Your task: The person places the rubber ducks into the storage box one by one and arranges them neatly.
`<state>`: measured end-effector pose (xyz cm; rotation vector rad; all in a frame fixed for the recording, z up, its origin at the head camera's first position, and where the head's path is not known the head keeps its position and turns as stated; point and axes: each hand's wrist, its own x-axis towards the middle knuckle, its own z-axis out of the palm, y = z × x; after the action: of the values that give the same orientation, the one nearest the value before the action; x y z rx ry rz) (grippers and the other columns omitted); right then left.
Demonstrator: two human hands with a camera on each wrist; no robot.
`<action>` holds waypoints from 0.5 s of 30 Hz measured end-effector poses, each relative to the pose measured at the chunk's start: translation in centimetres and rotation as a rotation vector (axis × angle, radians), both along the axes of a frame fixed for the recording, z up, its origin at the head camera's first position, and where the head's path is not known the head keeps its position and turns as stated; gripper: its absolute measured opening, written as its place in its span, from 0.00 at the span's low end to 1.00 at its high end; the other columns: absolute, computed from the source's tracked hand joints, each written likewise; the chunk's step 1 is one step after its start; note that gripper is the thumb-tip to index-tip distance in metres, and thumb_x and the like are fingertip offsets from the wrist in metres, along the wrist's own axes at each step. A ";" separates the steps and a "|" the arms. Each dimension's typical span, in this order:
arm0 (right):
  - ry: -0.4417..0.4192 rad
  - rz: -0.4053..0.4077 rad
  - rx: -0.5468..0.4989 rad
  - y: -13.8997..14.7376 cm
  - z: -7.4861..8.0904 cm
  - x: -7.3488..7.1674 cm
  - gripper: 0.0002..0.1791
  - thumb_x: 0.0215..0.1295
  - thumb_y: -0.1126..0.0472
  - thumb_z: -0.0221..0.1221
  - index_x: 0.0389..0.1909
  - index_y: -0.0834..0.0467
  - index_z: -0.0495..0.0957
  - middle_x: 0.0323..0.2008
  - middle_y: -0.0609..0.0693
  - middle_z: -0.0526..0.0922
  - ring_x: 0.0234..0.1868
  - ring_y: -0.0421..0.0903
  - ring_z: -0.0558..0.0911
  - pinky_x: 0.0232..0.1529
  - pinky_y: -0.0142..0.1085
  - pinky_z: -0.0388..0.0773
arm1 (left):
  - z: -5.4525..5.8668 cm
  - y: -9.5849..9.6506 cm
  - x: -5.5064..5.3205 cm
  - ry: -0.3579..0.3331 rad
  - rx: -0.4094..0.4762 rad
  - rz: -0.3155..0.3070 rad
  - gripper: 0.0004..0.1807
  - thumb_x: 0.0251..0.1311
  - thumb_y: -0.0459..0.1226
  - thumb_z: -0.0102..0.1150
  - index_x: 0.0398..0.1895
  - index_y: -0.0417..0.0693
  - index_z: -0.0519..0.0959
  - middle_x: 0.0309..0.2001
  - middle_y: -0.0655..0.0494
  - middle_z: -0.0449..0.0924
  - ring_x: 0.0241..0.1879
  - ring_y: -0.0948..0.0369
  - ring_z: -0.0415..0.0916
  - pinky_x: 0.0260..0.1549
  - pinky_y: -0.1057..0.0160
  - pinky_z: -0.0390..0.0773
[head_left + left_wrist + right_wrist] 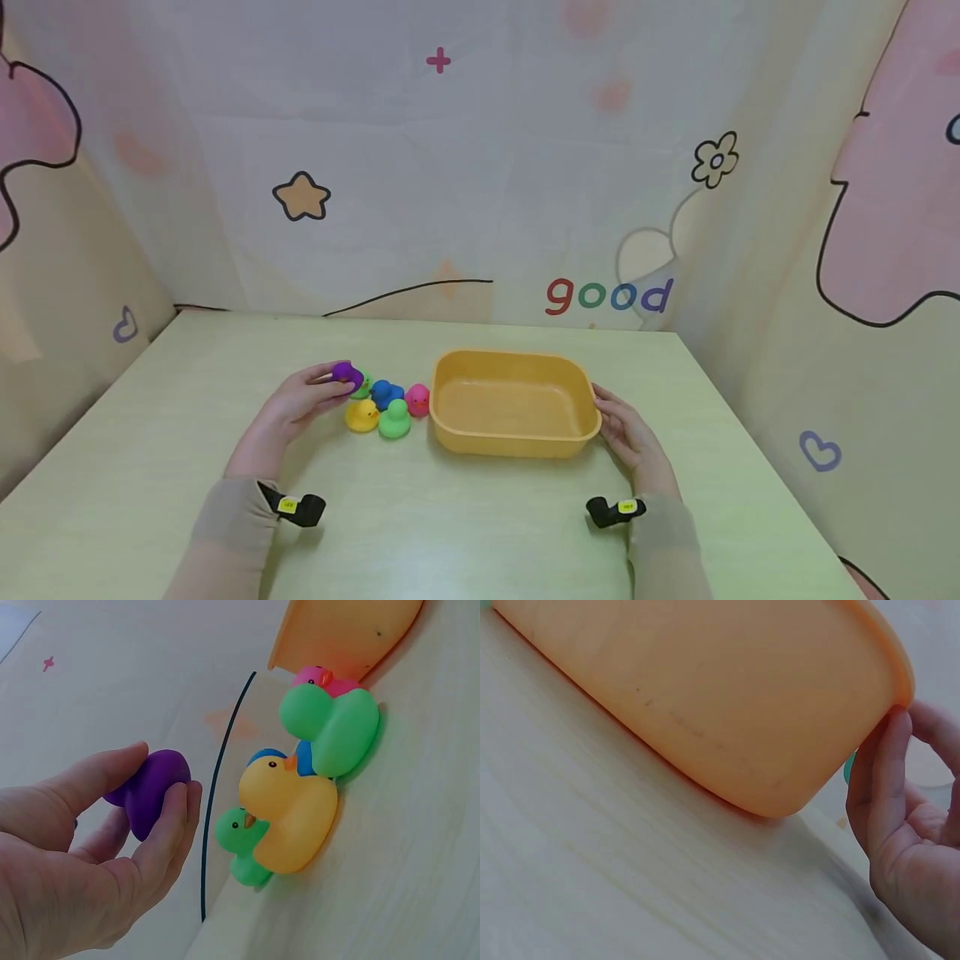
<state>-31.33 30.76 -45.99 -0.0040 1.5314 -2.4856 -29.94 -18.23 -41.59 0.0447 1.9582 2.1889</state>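
Observation:
My left hand (300, 402) pinches a purple rubber duck (154, 791) between thumb and fingertips, raised beside a cluster of other ducks. In that cluster are a yellow duck (292, 814), a larger light green duck (349, 731), a small green duck (244, 844), a blue duck (387, 395) and a pink duck (417, 401). The pink one sits right at the left wall of a yellow plastic basin (517, 446). At the basin's right end, my right hand (628, 429) grips the rim with its fingertips.
The ducks and basin stand on a pale wood-grain table (480, 525). Behind it hangs a printed cloth backdrop (465, 183), with cloth walls on both sides. A black camera (300, 508) is strapped to the left wrist, another camera (615, 510) to the right.

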 end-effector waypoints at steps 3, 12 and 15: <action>0.000 0.008 -0.015 0.0 0.2 0.0 0.20 0.75 0.71 0.41 0.44 0.49 0.80 0.43 0.44 0.85 0.39 0.36 0.84 0.39 0.23 0.81 | 0.4 0.8 -0.1 -0.004 -0.007 -0.012 0.36 0.65 0.28 0.56 0.73 0.30 0.53 0.55 0.38 0.74 0.41 0.69 0.81 0.47 0.69 0.81; -0.009 -0.001 -0.024 -0.1 0.4 0.4 0.20 0.74 0.73 0.40 0.43 0.51 0.80 0.43 0.45 0.84 0.40 0.37 0.84 0.41 0.24 0.81 | 1.9 5.4 -1.5 -0.043 -0.061 -0.043 0.33 0.67 0.29 0.54 0.74 0.38 0.56 0.70 0.31 0.59 0.58 0.51 0.75 0.58 0.61 0.73; -0.009 0.001 -0.027 -0.2 0.6 0.5 0.21 0.74 0.73 0.41 0.42 0.51 0.80 0.43 0.45 0.84 0.41 0.37 0.84 0.42 0.25 0.81 | 2.4 7.3 -2.0 -0.046 -0.068 -0.055 0.33 0.67 0.28 0.54 0.74 0.39 0.57 0.69 0.32 0.61 0.63 0.44 0.71 0.60 0.57 0.71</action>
<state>-30.80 30.60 -45.41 0.0024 1.4931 -2.5019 -31.94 -10.93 -39.15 0.0369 1.9813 2.0694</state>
